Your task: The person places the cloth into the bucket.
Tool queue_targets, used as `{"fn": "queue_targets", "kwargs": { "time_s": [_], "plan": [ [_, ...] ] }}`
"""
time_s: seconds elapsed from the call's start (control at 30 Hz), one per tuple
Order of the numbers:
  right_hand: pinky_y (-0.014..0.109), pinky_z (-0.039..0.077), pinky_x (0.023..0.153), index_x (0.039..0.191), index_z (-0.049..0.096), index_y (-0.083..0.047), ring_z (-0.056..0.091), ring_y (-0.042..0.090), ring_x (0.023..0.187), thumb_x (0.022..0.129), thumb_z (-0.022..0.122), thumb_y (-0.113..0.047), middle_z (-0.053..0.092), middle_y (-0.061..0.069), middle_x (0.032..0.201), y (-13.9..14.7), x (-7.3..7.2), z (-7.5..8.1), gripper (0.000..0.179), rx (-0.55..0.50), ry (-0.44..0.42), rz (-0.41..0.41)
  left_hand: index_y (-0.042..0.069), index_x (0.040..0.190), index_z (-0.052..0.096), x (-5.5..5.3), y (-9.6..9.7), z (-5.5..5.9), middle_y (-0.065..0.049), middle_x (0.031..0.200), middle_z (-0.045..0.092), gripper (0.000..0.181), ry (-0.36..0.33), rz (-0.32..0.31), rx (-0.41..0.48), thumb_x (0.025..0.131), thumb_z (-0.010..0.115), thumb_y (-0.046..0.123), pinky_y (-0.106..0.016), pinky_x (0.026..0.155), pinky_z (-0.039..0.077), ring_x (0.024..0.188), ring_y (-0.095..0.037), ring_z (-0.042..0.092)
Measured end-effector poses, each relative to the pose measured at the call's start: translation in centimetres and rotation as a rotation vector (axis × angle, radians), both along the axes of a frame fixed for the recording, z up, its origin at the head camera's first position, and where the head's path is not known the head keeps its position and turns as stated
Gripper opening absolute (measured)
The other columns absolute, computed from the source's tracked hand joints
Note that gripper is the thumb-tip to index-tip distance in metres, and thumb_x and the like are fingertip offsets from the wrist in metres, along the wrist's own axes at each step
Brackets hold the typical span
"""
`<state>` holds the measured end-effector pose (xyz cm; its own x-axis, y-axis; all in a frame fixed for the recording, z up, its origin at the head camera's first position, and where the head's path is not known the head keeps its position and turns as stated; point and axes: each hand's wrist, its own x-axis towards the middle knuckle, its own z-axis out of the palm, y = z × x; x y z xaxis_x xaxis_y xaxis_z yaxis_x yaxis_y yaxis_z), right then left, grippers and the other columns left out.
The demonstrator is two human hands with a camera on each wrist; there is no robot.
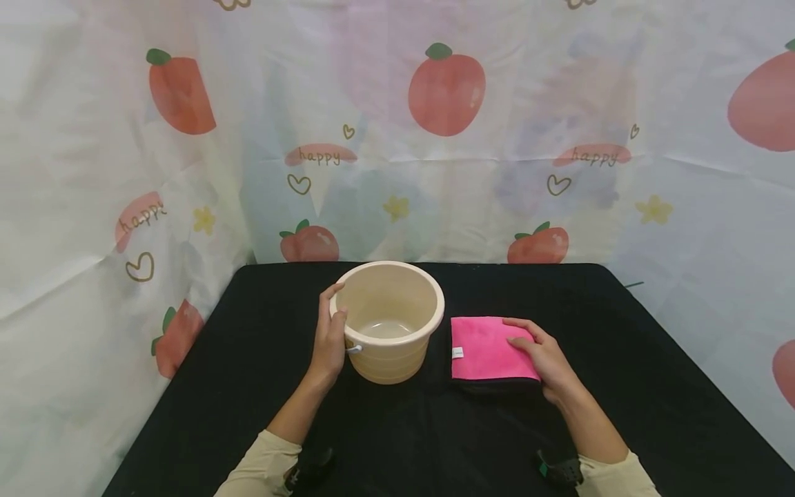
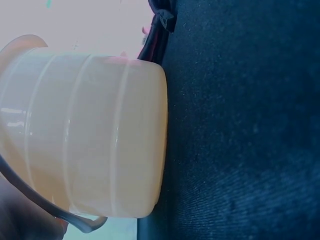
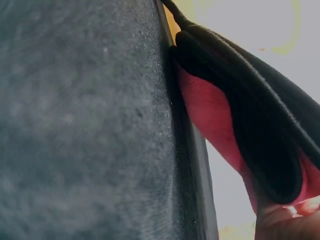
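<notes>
A cream plastic bucket (image 1: 388, 359) with a wide rim stands at the middle of the black table, its inside showing bare. My left hand (image 1: 330, 338) grips the bucket's left rim; its other fingers are hidden behind the wall. In the left wrist view, the ribbed bucket (image 2: 95, 130) has a grey handle (image 2: 42, 200) hanging along its side. To the right of the bucket, my right hand (image 1: 546, 359) pinches the right edge of a folded pink cloth (image 1: 487, 352) with a small white tag. The right wrist view shows the cloth's (image 3: 207, 107) black underside and folds, partly raised from the table.
The black-covered table (image 1: 279, 304) runs back to a printed curtain (image 1: 373, 83) with fruit and hearts. Another curtain side (image 1: 74, 276) hangs along the left edge. Dark bands sit around both wrists below the sleeves.
</notes>
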<state>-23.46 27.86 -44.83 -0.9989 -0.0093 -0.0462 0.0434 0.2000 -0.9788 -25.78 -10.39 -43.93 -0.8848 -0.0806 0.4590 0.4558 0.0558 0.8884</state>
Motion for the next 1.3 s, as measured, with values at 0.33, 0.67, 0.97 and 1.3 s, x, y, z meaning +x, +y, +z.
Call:
{"fn": "queue_targets", "kwargs": {
  "time_s": [0.33, 0.67, 0.97, 1.3],
  "plan": [
    [0.029, 0.057, 0.074, 0.148, 0.053, -0.016, 0.066, 0.016, 0.093, 0.107, 0.057, -0.03, 0.054, 0.002, 0.129, -0.1, 0.0, 0.2, 0.044, -0.253, 0.034, 0.017, 0.011, 0.149, 0.04, -0.1, -0.1, -0.2, -0.014, 0.154, 0.038, 0.045, 0.007, 0.003, 0.008, 0.105, 0.038, 0.015, -0.047, 0.114, 0.028, 0.137, -0.03, 0.041],
    [0.026, 0.056, 0.072, 0.148, 0.052, -0.015, 0.065, 0.013, 0.095, 0.109, 0.051, -0.027, 0.052, 0.001, 0.133, 0.2, -0.1, 0.7, 0.04, -0.361, 0.129, 0.031, 0.011, 0.149, 0.04, 0.0, -0.1, -0.2, -0.013, 0.154, 0.038, 0.045, 0.005, 0.004, 0.009, 0.104, 0.037, 0.015, -0.047, 0.113, 0.029, 0.138, -0.031, 0.041],
    [0.026, 0.057, 0.072, 0.148, 0.052, -0.016, 0.068, 0.013, 0.09, 0.11, 0.049, -0.025, 0.051, 0.001, 0.132, 0.8, -0.1, 1.4, 0.04, -0.434, 0.161, 0.039, 0.011, 0.149, 0.041, -0.1, 0.1, -0.3, -0.012, 0.154, 0.038, 0.045, 0.006, 0.014, 0.022, 0.104, 0.036, 0.014, -0.046, 0.112, 0.03, 0.137, -0.031, 0.042],
    [0.025, 0.057, 0.077, 0.149, 0.052, -0.014, 0.066, 0.012, 0.098, 0.11, 0.049, -0.023, 0.049, 0.001, 0.136, 1.3, 0.1, 3.2, 0.04, -0.488, 0.209, 0.04, 0.01, 0.149, 0.041, -0.2, 0.4, -0.3, -0.013, 0.153, 0.039, 0.046, 0.031, 0.014, 0.025, 0.103, 0.035, 0.014, -0.048, 0.11, 0.033, 0.135, -0.035, 0.044]
  ]
}}
